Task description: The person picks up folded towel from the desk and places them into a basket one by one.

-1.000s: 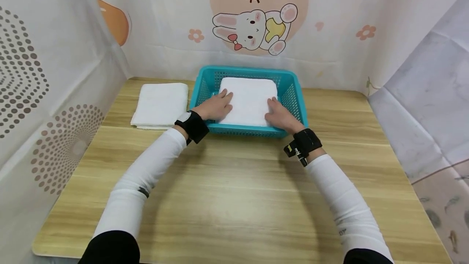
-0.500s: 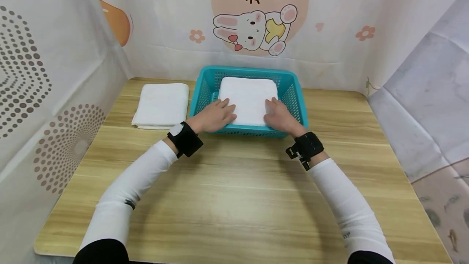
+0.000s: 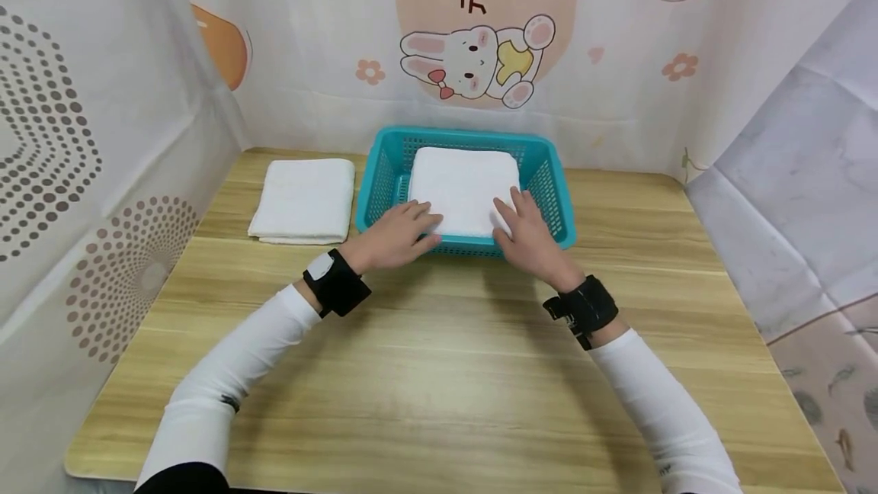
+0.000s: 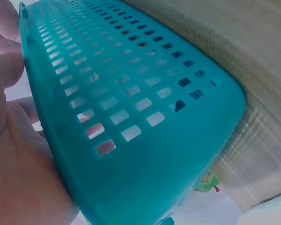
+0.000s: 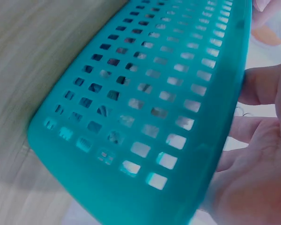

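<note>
A folded white towel (image 3: pixel 465 183) lies inside a teal perforated plastic basket (image 3: pixel 564 208). My left hand (image 3: pixel 394 236) is over the basket's front left rim, its fingers extended toward the towel's near left corner. Over the front right part, my right hand (image 3: pixel 528 238) has its fingers spread at the towel's near right corner. Neither hand grips anything. In the left wrist view the left palm (image 4: pixel 25 173) is beside the rim of the basket (image 4: pixel 164 150). The right wrist view has the right hand (image 5: pixel 262 154) at the rim, with the basket wall (image 5: pixel 84 173) filling the middle.
Left of the basket, a second folded white towel (image 3: pixel 304 200) lies on the wooden table (image 3: pixel 439 372). A printed curtain (image 3: pixel 309 109) hangs right behind the table's back edge, and white sheeting (image 3: pixel 809 197) borders the right side.
Both hands have drawn back toward the front rim, the left also shifting slightly leftward. The right hand's fingers have spread and lifted off the towel's edge. The towel and basket stay in place.
</note>
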